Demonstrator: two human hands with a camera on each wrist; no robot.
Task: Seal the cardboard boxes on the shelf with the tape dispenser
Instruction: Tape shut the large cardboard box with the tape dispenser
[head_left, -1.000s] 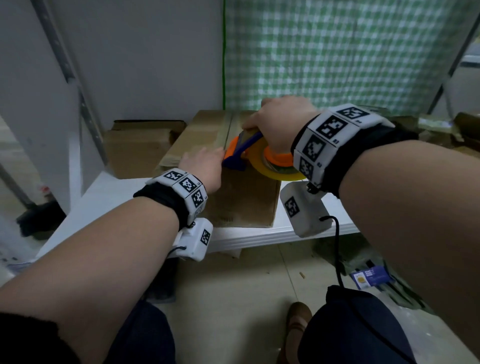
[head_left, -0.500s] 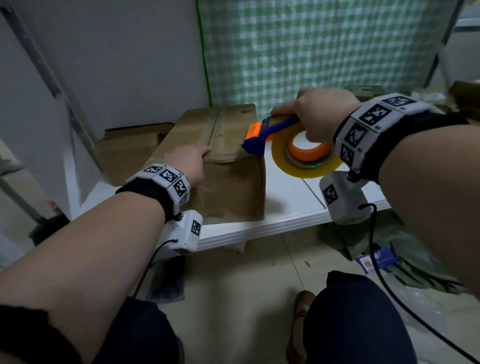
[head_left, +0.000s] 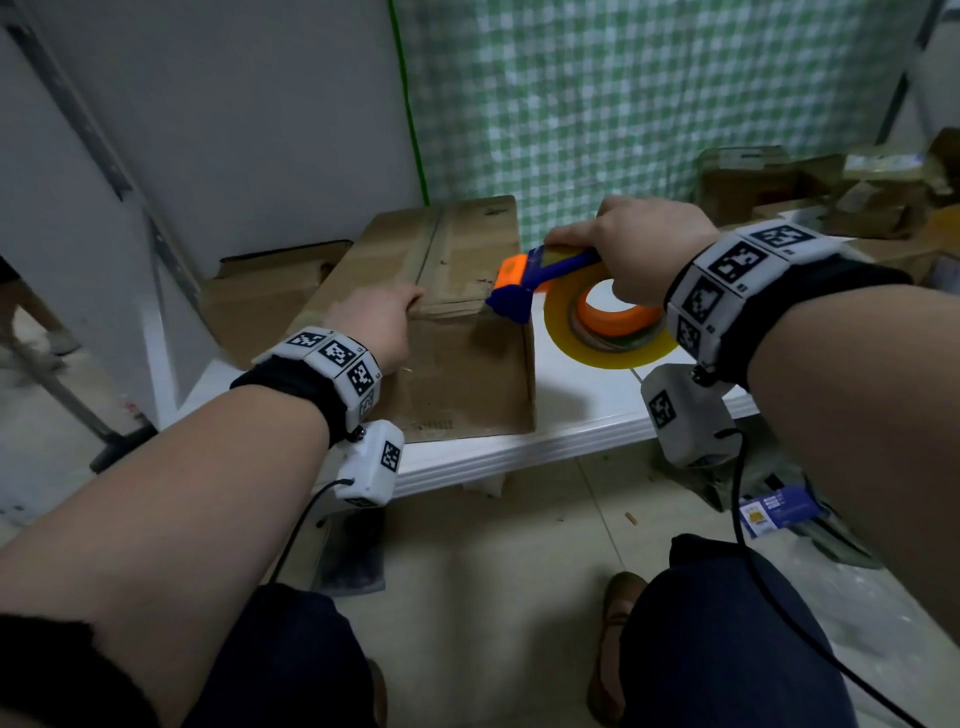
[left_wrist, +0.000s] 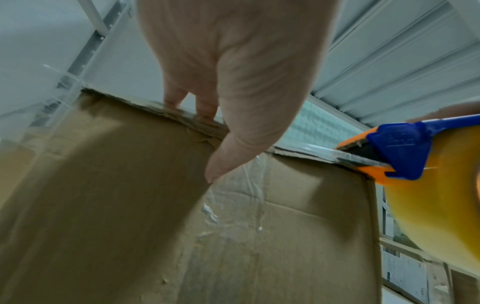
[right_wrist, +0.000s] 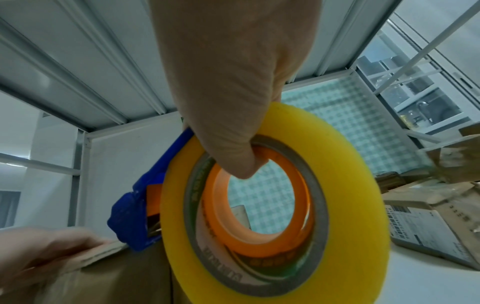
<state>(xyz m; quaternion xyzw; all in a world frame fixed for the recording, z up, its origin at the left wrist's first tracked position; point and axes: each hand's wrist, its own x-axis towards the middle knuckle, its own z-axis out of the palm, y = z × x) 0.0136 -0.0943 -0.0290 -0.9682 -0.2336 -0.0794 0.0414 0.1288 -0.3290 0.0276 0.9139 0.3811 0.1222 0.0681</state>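
A brown cardboard box (head_left: 467, 374) stands on the white shelf (head_left: 587, 400), its top seam taped. My left hand (head_left: 374, 322) rests on the box's front top edge, fingers (left_wrist: 205, 107) laid over the top and thumb pressing clear tape on the front face (left_wrist: 233, 226). My right hand (head_left: 639, 249) grips the tape dispenser (head_left: 540, 275), blue and orange with a yellow tape roll (right_wrist: 350, 205), thumb hooked into the core. The dispenser's blue head (left_wrist: 397, 156) touches the box's front right top corner.
A lower cardboard box (head_left: 270, 291) lies behind at the left by the shelf upright (head_left: 156, 244). More boxes (head_left: 769, 182) pile up at the right end of the shelf. Green checked cloth (head_left: 623, 104) hangs behind. A blue card (head_left: 779, 509) lies on the floor.
My right hand has carried the dispenser rightward along the box's front top edge, from beside my left hand to the right corner. My left hand stays on the edge.
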